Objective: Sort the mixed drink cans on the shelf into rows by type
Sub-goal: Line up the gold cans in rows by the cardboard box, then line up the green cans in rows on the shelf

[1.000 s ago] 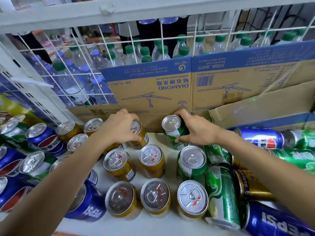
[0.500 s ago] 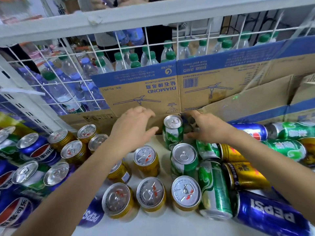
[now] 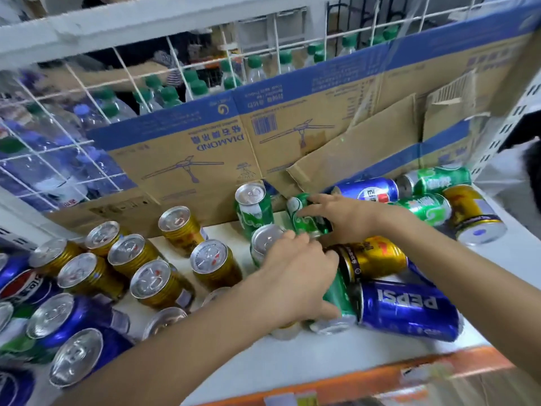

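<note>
Backed by a white wire grid panel (image 3: 275, 39), a brown-and-blue cardboard sheet (image 3: 181, 148) propped against it. Behind the wires, clear green-capped plastic bottles (image 3: 171, 96). Underneath, a white shelf board (image 3: 307, 358) edged in an orange strip (image 3: 366, 379).

cans (image 3: 409, 310): glossy metal | box (image 3: 181, 159): matt cardboard | shelf (image 3: 292, 358): smooth white
</note>
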A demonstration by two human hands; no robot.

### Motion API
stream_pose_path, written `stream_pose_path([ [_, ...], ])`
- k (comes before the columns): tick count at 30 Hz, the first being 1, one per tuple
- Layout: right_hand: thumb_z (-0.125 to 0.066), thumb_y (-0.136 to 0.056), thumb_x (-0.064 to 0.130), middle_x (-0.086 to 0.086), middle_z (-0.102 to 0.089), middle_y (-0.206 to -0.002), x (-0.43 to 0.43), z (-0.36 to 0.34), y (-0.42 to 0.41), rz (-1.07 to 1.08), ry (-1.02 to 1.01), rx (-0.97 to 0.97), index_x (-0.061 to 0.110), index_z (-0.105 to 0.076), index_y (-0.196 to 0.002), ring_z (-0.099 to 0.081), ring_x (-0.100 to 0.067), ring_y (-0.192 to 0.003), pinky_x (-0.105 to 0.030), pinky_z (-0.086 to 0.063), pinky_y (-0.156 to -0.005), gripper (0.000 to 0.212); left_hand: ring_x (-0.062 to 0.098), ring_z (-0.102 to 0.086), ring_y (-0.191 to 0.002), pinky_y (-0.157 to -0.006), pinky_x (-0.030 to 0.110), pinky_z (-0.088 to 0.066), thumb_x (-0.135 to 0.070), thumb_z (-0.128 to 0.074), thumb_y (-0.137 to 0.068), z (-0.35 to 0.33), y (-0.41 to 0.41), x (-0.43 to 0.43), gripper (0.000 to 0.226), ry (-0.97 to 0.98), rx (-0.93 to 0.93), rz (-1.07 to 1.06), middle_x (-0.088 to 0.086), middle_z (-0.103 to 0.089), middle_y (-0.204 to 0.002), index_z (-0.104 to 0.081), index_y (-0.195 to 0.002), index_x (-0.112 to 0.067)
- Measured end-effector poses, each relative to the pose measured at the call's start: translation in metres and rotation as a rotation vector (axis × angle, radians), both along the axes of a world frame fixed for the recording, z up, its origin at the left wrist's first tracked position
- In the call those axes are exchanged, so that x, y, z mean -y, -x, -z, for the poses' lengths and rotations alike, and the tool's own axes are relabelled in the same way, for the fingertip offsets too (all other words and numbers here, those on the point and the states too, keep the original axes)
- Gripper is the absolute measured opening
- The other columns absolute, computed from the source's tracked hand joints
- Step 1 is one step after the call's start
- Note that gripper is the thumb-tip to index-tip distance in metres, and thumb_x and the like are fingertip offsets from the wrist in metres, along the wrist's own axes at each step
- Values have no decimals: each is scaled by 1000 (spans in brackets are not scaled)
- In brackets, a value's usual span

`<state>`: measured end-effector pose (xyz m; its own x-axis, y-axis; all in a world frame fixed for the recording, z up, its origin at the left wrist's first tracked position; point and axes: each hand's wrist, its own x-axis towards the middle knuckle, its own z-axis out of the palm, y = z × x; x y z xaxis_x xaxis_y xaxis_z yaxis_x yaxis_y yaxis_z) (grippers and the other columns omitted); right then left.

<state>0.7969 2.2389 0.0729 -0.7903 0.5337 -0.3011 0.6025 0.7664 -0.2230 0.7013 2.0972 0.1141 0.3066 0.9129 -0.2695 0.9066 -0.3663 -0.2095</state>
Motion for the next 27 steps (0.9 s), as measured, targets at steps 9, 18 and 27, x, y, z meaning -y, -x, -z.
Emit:
stream_pose_path([
  [9, -64, -87, 38, -9, -5, -159, -8, -4, 5, -46, 49, 15, 38, -29, -146, -17, -28, -144, -33, -19, -113, 69, 29, -57, -105, -96, 42, -32, -71, -53, -79, 11, -16, -18, 70, 77, -31, -124, 8, -61, -113, -47, -117, -13],
  [18, -60, -87, 13, -6, 9, -160, -9, -4, 4, -69, 77, 100, 42, -13, -149, -28, -28, -140, -30, -28, -108, 83, 28, -42, -107, -87, 38, -40, -74, -67, -61, 20, -24, -15, 93, 22, 90, -103, 12, -47, -117, -49, -120, -6],
  [27, -43, -98, 41, -11, -42, -146, -17, -2, 5, -9, 87, -107, 25, -24, -150, -44, -30, -127, -27, -33, -97, 57, 25, -39, -106, -77, 32, -46, -53, -81, -59, 18, -27, 7, 76, -188, 242, -12, 7, -42, -112, -44, -110, -11],
])
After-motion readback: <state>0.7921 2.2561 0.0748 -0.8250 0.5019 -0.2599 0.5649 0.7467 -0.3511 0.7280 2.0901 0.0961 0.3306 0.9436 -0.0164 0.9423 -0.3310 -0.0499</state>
